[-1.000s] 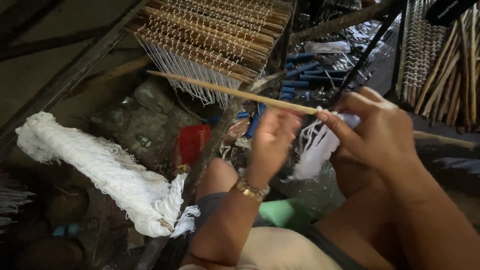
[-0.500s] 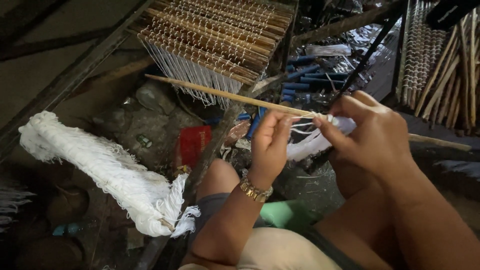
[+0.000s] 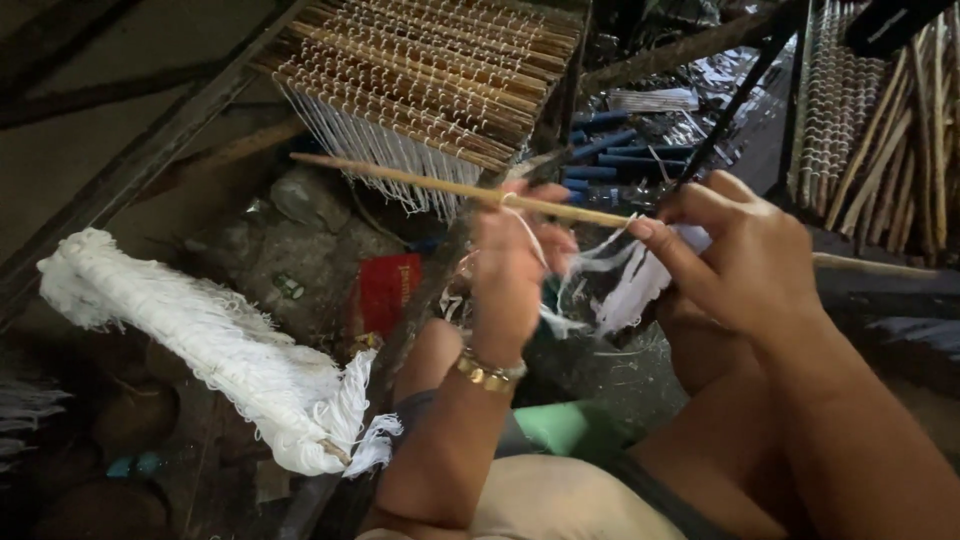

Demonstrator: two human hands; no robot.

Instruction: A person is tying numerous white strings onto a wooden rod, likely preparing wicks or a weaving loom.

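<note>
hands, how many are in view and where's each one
2. The left hand pinches white string at the thin stick; the right hand grips the stick further along. Both belong to the wearer.

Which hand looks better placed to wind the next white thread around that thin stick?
Probably the left hand: it has a loose thread looped at the stick, while the right hand is pinching stick and thread bundle.

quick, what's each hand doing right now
Left hand: closed, looping a white thread over the thin stick.
Right hand: closed, pinching stick and white threads.

Weaving workshop: bamboo-slat loom [image 3: 440,75], thread bundles [image 3: 200,345]
</note>
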